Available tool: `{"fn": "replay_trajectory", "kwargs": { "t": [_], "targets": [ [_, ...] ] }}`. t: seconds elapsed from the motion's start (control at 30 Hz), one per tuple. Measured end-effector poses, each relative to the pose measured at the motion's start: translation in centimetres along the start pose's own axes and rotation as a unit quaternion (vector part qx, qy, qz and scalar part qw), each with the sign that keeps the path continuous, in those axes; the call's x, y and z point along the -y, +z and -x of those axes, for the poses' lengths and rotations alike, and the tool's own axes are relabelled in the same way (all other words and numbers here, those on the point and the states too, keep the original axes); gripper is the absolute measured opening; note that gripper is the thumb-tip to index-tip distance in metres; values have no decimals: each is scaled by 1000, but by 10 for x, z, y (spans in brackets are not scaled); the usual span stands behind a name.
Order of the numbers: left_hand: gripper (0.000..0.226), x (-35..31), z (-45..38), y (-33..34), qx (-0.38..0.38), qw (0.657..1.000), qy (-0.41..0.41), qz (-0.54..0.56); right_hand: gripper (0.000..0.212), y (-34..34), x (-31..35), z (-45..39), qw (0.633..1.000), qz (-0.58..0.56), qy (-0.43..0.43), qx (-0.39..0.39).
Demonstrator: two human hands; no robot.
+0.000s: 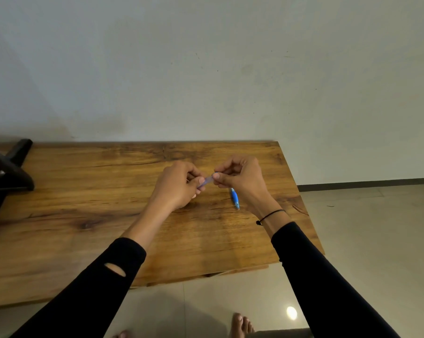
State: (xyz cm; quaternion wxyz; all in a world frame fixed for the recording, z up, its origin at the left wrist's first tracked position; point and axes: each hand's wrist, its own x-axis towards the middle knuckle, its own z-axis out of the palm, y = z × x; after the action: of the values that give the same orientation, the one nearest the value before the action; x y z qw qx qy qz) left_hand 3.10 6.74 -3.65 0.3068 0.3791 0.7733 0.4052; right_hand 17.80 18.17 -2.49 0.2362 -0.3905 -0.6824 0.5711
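Pinches pale tube [208, 179], left hand [179, 184] and right hand [240, 178] gripping opposite ends. Has blue pen [235, 198] on table [84, 191] beside right hand.

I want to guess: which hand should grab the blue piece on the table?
Probably the right hand: the blue piece lies right beside its wrist, and the left hand grips the clear tube.

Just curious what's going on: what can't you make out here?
Head view, pale blue piece: both ends hidden inside the left hand and right hand pinching it.
Head view, blue pen: top end hidden behind the right hand.
Head view, black object: cut off by the left edge.
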Motion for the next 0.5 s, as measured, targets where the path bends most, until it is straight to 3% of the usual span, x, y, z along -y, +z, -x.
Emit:
{"fn": "replay_trajectory", "kwargs": {
  "t": [0.13, 0.33, 0.5],
  "targets": [
    [16, -5, 2, 1, -3, 1000, -10, 13, 18, -3, -3, -1, 997, -62, 46, 10],
    [11, -6, 2, 3, -14, 1000, -18, 16, 14, -1, -5, -1, 997, -68, 36, 17],
    [7, -2, 1, 11, -28, 990, -62, 126, 8, 11, -6, -2, 997, -77, 8, -17]
  ]
}}
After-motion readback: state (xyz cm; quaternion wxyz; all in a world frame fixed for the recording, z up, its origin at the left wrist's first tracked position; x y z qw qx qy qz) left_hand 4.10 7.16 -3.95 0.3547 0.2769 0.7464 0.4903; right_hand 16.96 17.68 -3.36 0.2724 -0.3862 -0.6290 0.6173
